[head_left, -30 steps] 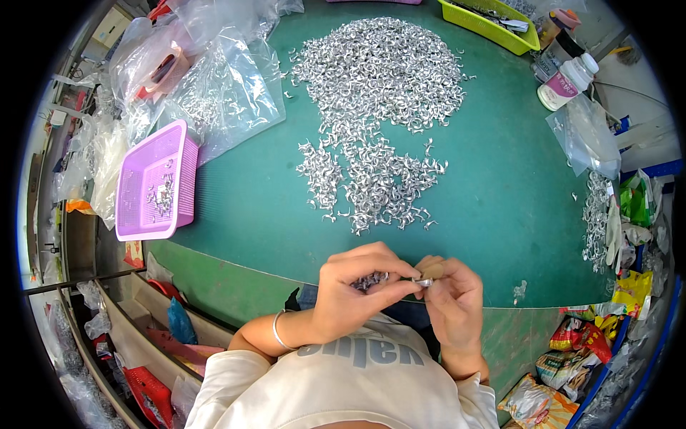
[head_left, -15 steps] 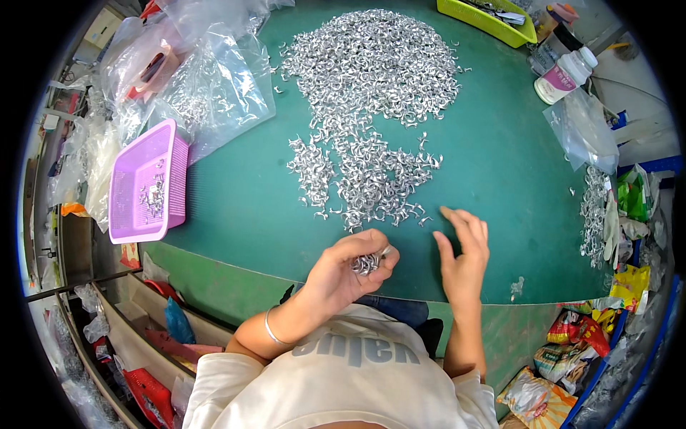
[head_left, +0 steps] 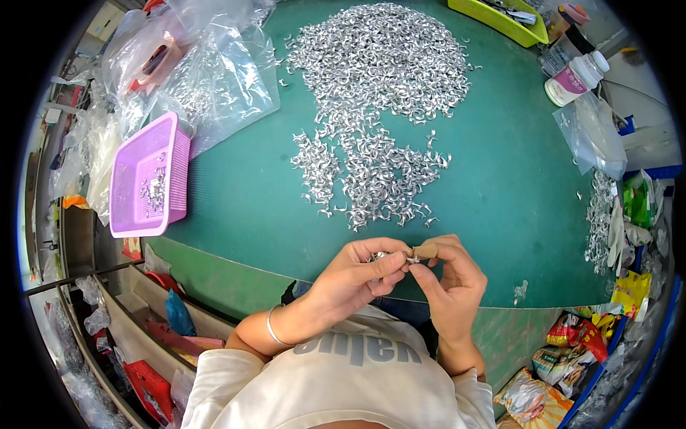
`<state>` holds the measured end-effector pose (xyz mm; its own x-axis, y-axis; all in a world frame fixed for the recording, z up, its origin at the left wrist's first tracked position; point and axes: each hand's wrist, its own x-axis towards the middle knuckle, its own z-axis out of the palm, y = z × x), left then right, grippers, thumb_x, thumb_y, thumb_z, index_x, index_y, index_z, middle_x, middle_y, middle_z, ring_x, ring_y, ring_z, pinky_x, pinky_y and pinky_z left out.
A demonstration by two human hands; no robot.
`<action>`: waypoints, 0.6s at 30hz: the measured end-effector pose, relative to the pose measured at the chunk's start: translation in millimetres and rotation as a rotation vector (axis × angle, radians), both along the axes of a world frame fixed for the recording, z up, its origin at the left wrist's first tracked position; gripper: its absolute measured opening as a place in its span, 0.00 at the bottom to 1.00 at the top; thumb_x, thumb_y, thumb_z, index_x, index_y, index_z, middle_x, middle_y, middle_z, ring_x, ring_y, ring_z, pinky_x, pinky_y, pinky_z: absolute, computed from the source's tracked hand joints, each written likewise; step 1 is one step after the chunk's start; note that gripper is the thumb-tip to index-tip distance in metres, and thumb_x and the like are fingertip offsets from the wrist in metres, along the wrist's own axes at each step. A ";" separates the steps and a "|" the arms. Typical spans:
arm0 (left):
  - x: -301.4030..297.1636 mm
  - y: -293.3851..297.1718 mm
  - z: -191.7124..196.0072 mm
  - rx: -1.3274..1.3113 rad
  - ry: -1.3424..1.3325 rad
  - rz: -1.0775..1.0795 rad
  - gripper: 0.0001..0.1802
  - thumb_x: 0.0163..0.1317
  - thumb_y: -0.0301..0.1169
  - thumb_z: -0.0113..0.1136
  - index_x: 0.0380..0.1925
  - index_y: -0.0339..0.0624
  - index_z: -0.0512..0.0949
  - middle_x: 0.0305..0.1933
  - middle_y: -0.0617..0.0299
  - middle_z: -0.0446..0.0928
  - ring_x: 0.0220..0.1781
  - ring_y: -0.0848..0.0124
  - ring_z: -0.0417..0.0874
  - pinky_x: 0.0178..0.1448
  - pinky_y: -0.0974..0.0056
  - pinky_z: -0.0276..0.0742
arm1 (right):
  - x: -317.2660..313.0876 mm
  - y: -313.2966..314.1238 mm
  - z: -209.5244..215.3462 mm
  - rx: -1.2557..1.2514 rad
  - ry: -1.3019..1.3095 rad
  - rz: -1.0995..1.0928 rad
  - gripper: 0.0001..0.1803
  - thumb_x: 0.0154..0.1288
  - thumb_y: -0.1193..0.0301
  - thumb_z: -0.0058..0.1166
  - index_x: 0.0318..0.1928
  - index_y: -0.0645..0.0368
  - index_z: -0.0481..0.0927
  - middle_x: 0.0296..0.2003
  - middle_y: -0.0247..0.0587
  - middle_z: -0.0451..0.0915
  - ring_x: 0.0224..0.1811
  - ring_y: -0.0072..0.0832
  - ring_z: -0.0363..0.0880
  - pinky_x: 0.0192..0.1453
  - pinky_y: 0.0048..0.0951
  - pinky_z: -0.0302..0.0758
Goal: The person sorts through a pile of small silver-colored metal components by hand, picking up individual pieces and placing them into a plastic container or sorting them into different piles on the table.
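Observation:
Cupped near the front edge of the table, my left hand [head_left: 361, 272] is closed around several small curved silver metal pieces [head_left: 379, 256]. My right hand [head_left: 451, 282] meets it fingertip to fingertip, with thumb and forefinger pinching one small metal piece [head_left: 413, 260] at the left thumb's tip. A tan covering [head_left: 426, 251] wraps a fingertip of the right hand. Beyond both hands a large heap of the same metal pieces [head_left: 379, 61] spreads over the green tabletop [head_left: 236, 207], with a smaller batch [head_left: 386, 179] trailing toward me.
A purple basket [head_left: 121, 182] with a few metal pieces stands at the left, beside clear plastic bags [head_left: 236, 93]. A yellow-green tray [head_left: 500, 25] sits at the far right, near a white bottle [head_left: 575, 79]. More metal pieces [head_left: 599, 222] lie along the right edge.
My right hand has moved left from open air to my left hand and closed its fingertips on a metal piece. The left hand has turned slightly, its thumb now pointing toward the right.

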<state>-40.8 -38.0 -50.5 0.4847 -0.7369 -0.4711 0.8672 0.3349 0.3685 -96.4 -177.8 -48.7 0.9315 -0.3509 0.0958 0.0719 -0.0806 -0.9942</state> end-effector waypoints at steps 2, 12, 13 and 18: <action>-1.6 0.8 -1.2 0.003 -0.023 0.009 0.12 0.60 0.30 0.52 0.40 0.34 0.74 0.26 0.66 0.70 0.25 0.82 0.64 0.24 0.78 0.57 | -1.9 1.4 -1.1 -0.056 -0.051 0.013 0.10 0.42 0.82 0.60 0.30 0.64 0.77 0.29 0.38 0.76 0.31 0.28 0.70 0.32 0.24 0.66; -2.7 2.9 -3.6 -0.096 0.013 -0.025 0.12 0.60 0.29 0.51 0.40 0.33 0.73 0.28 0.64 0.70 0.25 0.82 0.64 0.25 0.77 0.58 | -3.6 5.0 5.0 -0.229 -0.154 -0.008 0.11 0.40 0.84 0.60 0.29 0.64 0.77 0.27 0.40 0.75 0.30 0.30 0.70 0.32 0.26 0.67; -2.0 2.5 -3.8 -0.095 0.023 -0.020 0.11 0.60 0.29 0.51 0.39 0.33 0.73 0.29 0.64 0.71 0.26 0.81 0.65 0.25 0.77 0.60 | -3.6 3.2 4.5 -0.197 -0.141 -0.028 0.10 0.41 0.84 0.59 0.29 0.65 0.77 0.28 0.41 0.75 0.30 0.30 0.70 0.33 0.26 0.68; 4.5 7.2 -9.0 -0.159 0.064 -0.025 0.09 0.59 0.28 0.49 0.36 0.35 0.74 0.34 0.60 0.73 0.31 0.78 0.70 0.30 0.76 0.67 | 2.3 -33.5 -13.5 -0.311 0.056 -0.233 0.10 0.45 0.85 0.54 0.32 0.65 0.77 0.30 0.43 0.76 0.33 0.31 0.71 0.38 0.26 0.68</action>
